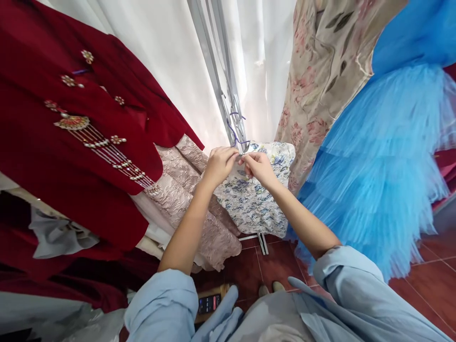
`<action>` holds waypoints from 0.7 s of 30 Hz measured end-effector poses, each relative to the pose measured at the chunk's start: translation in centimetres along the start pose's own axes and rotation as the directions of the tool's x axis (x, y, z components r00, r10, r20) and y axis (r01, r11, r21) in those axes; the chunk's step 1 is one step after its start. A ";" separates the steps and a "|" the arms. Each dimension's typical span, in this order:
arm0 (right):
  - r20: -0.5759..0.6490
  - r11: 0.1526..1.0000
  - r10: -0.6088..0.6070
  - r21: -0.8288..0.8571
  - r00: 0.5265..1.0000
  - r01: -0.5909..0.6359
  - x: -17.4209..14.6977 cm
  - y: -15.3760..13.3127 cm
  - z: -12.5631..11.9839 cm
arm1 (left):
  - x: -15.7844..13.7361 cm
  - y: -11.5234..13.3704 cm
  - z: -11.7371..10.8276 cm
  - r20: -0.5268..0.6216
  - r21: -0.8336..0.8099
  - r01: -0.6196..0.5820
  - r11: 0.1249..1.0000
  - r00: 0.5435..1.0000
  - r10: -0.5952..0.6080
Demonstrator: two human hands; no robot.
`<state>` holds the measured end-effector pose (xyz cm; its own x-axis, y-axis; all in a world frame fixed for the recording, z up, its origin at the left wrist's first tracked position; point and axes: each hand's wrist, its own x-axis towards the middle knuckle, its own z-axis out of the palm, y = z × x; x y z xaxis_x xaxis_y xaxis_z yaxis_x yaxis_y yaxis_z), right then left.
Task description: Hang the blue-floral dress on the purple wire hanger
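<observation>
A white garment with a blue floral print (252,199) hangs low in front of me, under a purple hanger (235,135) on a grey metal stand (213,57). My left hand (221,164) and my right hand (259,166) meet at the garment's top edge, just below the hanger. Fingers of both hands are closed in a pinch, with the tips almost touching. Something small and dark shows between them, too small to name. Part of the garment's top is hidden behind my hands.
On the left hang a dark red garment with beaded ornaments (117,152) and a pink textured one (221,242). A beige floral garment (302,99) and a blue tiered tulle dress (359,156) hang on the right. A phone (209,304) lies low, above red floor tiles (245,270).
</observation>
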<state>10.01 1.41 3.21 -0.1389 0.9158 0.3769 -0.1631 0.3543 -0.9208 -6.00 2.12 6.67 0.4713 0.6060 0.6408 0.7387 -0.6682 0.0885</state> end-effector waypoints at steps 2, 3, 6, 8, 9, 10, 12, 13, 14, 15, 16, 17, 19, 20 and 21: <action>-0.035 1.000 0.012 -0.004 0.999 -0.012 0.2 0.7 -0.1 | 0.2 -0.1 0.8 0.003 -0.017 0.011 1.000 1.000 -0.011; -0.049 1.000 0.024 0.000 0.999 -0.024 0.2 1.2 0.0 | 0.1 -0.1 1.1 -0.028 -0.026 0.019 0.999 0.999 -0.019; -0.092 0.999 0.042 0.029 0.995 -0.040 -0.1 2.6 0.6 | -0.2 0.0 1.8 -0.144 -0.087 0.030 0.996 0.989 -0.042; -0.136 0.999 0.025 0.044 0.990 -0.019 -0.3 3.2 1.1 | -0.4 0.1 2.1 -0.198 -0.142 0.031 0.989 0.978 -0.059; -0.154 0.998 0.023 0.054 0.988 -0.015 -0.3 3.3 1.2 | -0.4 0.1 2.2 -0.213 -0.165 0.029 0.986 0.975 -0.064; -0.160 0.997 0.034 0.068 0.987 -0.024 -0.2 3.3 1.3 | -0.5 0.1 2.3 -0.222 -0.184 0.028 0.983 0.973 -0.069; -0.130 0.993 0.073 0.101 0.989 -0.060 0.3 3.0 1.3 | -0.5 0.0 2.5 -0.231 -0.226 0.035 0.974 0.969 -0.088; -0.100 0.992 0.082 0.109 0.992 -0.071 0.6 2.8 1.1 | -0.5 0.0 2.6 -0.243 -0.259 0.045 0.965 0.964 -0.111; -0.070 0.992 0.077 0.102 0.995 -0.069 0.9 2.8 1.0 | -0.5 0.0 2.7 -0.264 -0.303 0.061 0.951 0.954 -0.145; -0.046 0.995 0.063 0.078 0.997 -0.060 1.2 2.9 0.9 | -0.3 -0.1 2.7 -0.294 -0.354 0.076 0.932 0.937 -0.189; -0.028 0.998 0.052 0.037 0.998 -0.051 1.2 3.2 0.9 | -0.1 -0.1 2.6 -0.330 -0.410 0.088 0.908 0.914 -0.237; -0.015 0.998 0.056 -0.011 0.998 -0.056 1.0 3.9 0.9 | 0.2 -0.2 2.5 -0.369 -0.464 0.091 0.881 0.884 -0.286; -0.003 0.987 0.122 -0.100 0.992 -0.122 -0.3 6.1 0.9 | 0.8 -0.9 1.9 -0.440 -0.547 0.078 0.833 0.820 -0.366; -0.012 0.974 0.179 -0.138 0.984 -0.179 -1.5 7.6 0.8 | 1.0 -1.5 1.5 -0.461 -0.580 0.067 0.812 0.795 -0.395; -0.031 0.957 0.236 -0.165 0.971 -0.237 -2.9 9.3 0.8 | 1.1 -2.3 1.0 -0.469 -0.612 0.055 0.789 0.777 -0.419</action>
<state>8.15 1.90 -6.37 -0.1435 0.9788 0.1462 0.0380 0.1530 -0.9875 -6.72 4.74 6.42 -0.1695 0.5483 0.8189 0.3136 -0.7578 0.5722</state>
